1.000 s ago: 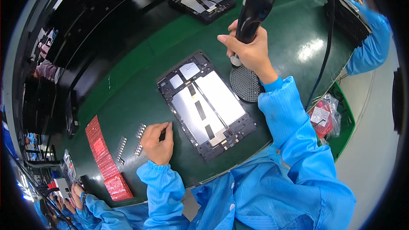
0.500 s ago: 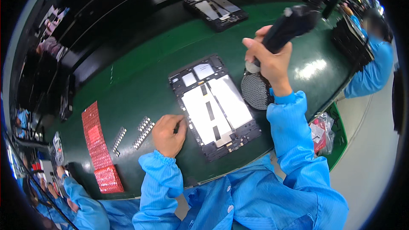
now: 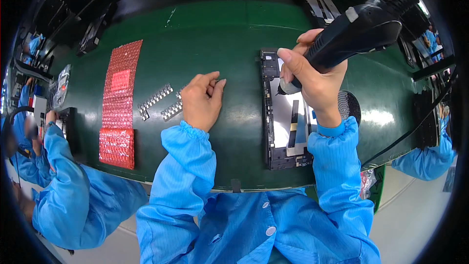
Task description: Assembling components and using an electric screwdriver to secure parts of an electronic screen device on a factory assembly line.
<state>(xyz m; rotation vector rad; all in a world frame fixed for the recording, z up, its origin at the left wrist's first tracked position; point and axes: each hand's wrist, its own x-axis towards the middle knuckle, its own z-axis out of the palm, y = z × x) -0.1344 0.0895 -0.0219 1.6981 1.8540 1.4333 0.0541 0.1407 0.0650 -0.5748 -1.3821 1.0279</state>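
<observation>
The dark green worktable extends across the scene from left to right. The flat rectangular device with a black frame and silver inner plates lies on the right half of the worktable, its long sides running near to far. It is positioned to the right of the left hand, separated by bare tabletop, and partly beneath the right hand, which covers its right side. A second black-framed, silver-plated unit lies at the far right.

The long strip of red translucent bubble wrap lies left of centre; its near end forms a thicker, folded section. The black handheld tool with a thick, rounded body is tilted, its body toward the far right and its pale-tipped nose end over the device.

The right hand is closed around the tool's lower body. The left hand is held narrow, thumb and forefinger close together, well apart from the device. Whether a small part sits between these fingertips cannot be determined.

The round, dark disc with a dotted surface lies right of the device, beside the right wrist. Two narrow strips of small black-and-silver pieces lie between the bubble wrap and the left hand, the right-hand strip partly hidden by that hand.
</observation>
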